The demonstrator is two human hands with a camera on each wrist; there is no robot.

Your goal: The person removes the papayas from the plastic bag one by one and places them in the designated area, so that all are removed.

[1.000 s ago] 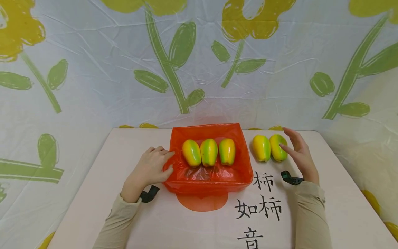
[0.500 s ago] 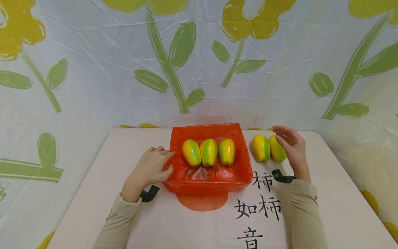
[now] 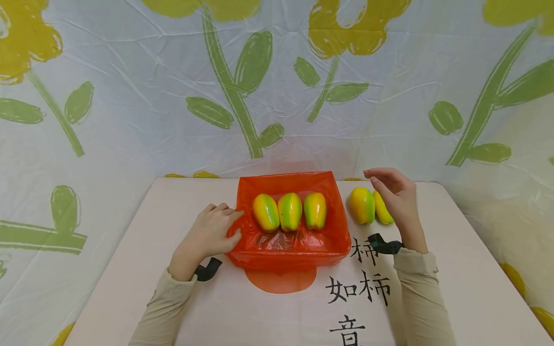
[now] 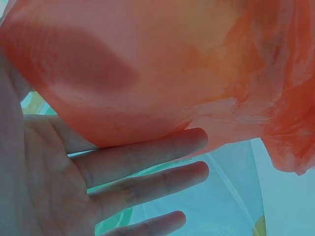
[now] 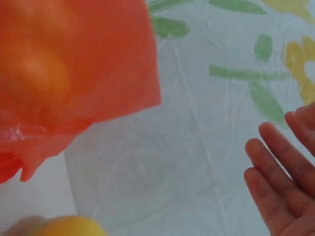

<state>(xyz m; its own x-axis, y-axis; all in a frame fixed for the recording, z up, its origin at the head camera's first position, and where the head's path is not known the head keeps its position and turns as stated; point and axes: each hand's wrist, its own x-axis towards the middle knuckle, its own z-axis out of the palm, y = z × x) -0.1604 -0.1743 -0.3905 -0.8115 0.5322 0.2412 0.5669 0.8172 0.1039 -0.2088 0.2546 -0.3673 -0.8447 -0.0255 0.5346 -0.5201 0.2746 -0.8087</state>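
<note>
A red plastic bag [image 3: 289,257], spread open like a box, holds three oblong yellow-and-green fruits in a row, one of them the middle fruit [image 3: 290,212]. At its left rim, my left hand [image 3: 212,229] reaches index finger and thumb over the edge. The left wrist view has the other fingers [image 4: 147,191] straight along the outside of the thin red wall. Two more such fruits stand right of the bag: a left one [image 3: 362,205] and a right one [image 3: 383,209]. My right hand [image 3: 397,197] partly hides the right one, its fingers extended and holding nothing.
Black written characters [image 3: 358,288] mark the pale table [image 3: 207,307] in front of the fruits. A cloth with a flower print [image 3: 182,57] hangs behind and at both sides. Each wrist wears a small black device, such as the right one [image 3: 384,243].
My right hand has moved left and slightly up, from the right side of the rightmost fruit to partly over it. My left hand, the bag and the fruits have stayed put.
</note>
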